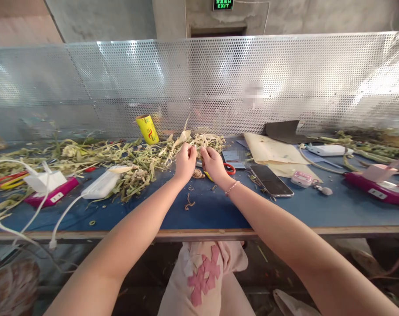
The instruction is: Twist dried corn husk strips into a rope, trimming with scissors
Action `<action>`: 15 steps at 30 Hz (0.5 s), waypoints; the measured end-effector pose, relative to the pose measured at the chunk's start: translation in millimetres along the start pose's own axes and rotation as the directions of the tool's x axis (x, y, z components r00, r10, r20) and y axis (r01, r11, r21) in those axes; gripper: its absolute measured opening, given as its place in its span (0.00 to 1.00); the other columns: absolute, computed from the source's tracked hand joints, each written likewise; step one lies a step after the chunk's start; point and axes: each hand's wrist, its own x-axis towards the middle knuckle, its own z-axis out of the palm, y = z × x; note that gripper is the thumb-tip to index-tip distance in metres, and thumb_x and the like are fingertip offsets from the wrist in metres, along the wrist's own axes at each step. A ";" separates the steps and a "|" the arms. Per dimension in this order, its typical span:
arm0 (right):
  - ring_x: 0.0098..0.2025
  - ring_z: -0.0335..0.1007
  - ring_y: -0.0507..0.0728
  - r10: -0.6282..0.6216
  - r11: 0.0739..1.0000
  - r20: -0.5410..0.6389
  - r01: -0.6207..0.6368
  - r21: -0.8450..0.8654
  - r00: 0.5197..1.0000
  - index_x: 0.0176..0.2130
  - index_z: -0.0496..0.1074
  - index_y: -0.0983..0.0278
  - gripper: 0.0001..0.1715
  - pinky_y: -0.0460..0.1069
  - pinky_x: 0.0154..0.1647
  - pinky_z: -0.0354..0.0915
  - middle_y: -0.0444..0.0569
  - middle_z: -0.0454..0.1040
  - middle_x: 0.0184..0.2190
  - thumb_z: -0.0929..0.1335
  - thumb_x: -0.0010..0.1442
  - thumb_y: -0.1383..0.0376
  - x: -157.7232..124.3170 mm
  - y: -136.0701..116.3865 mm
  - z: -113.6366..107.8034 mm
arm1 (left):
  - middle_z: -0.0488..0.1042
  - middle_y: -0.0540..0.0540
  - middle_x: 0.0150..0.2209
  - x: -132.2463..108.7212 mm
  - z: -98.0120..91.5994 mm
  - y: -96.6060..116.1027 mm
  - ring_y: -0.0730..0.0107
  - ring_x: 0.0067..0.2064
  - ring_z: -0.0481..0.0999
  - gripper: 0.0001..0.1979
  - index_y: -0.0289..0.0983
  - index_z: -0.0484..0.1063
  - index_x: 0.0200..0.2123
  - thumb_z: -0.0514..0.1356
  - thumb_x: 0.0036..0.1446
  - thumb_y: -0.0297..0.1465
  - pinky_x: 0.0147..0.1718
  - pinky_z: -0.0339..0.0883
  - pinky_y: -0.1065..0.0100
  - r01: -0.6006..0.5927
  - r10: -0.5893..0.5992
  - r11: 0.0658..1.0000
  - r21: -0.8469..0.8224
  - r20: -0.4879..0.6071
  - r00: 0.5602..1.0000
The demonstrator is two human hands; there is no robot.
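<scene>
My left hand (185, 162) is closed in a pinch just above the blue table, and what is between its fingertips is too small to make out. Close beside it, my right hand (214, 165) is pinched too, its fingertips turned toward the left hand. A pale dried leaf (181, 138) shows right above my left fingers; whether they touch it I cannot tell. Under the hands lies a small brown coil of twine (198, 174). An orange loop handle (230, 168), perhaps of scissors, pokes out behind my right hand. Withered plant scraps (146, 160) are heaped behind and left of the hands.
A yellow tube (147, 129) stands before the perforated metal screen (219, 87). To the right lie a phone (272, 180), a pink earphone case (301, 178) and brownish paper (268, 148). Purple power strips (52, 193) and white cables sit at both sides, with a white power bank (102, 182) left.
</scene>
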 end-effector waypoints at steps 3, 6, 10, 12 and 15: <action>0.21 0.48 0.49 -0.040 0.998 -0.083 0.035 -0.060 0.996 0.21 0.52 0.61 0.19 0.46 0.23 0.50 0.38 0.53 0.16 0.61 0.55 0.55 -1.6 -6.7 -2.4 | 0.57 0.54 0.18 0.5 2.1 -3.0 0.76 0.21 0.59 0.11 0.39 0.57 0.24 0.53 0.56 0.35 0.24 0.51 0.70 0.068 -0.066 0.996 -0.054 0.032 0.997; 0.21 0.48 0.49 -0.074 0.995 -0.099 0.067 -0.071 0.992 0.20 0.52 0.61 0.17 0.46 0.24 0.50 0.38 0.53 0.16 0.62 0.54 0.58 -3.4 -12.7 -3.1 | 0.57 0.54 0.19 1.8 2.7 -5.8 0.76 0.22 0.59 0.11 0.38 0.57 0.24 0.54 0.55 0.36 0.24 0.51 0.70 0.074 -0.075 0.995 -0.060 -0.012 0.997; 0.23 0.47 0.49 -0.149 0.984 -0.084 0.139 -0.108 0.985 0.20 0.50 0.61 0.17 0.46 0.25 0.48 0.39 0.50 0.17 0.61 0.55 0.60 -6.1 -17.6 -0.3 | 0.57 0.53 0.19 4.7 3.1 -8.6 0.74 0.24 0.61 0.11 0.39 0.58 0.24 0.55 0.54 0.37 0.25 0.51 0.70 0.105 -0.111 0.988 -0.112 -0.053 0.992; 0.23 0.47 0.49 -0.187 0.974 -0.057 0.177 -0.140 0.981 0.20 0.50 0.62 0.17 0.46 0.25 0.48 0.39 0.50 0.17 0.61 0.55 0.60 -7.2 -19.0 0.9 | 0.58 0.53 0.19 6.8 3.9 -10.7 0.73 0.24 0.62 0.10 0.39 0.60 0.26 0.54 0.55 0.37 0.24 0.51 0.70 0.156 -0.164 0.973 -0.168 -0.035 0.986; 0.24 0.47 0.49 -0.209 0.962 -0.011 0.203 -0.180 0.978 0.20 0.49 0.62 0.17 0.45 0.26 0.48 0.39 0.51 0.17 0.60 0.55 0.61 -8.1 -20.1 1.1 | 0.58 0.54 0.19 9.4 5.2 -14.5 0.74 0.23 0.61 0.09 0.39 0.61 0.29 0.51 0.57 0.37 0.23 0.51 0.71 0.226 -0.232 0.948 -0.224 -0.001 0.973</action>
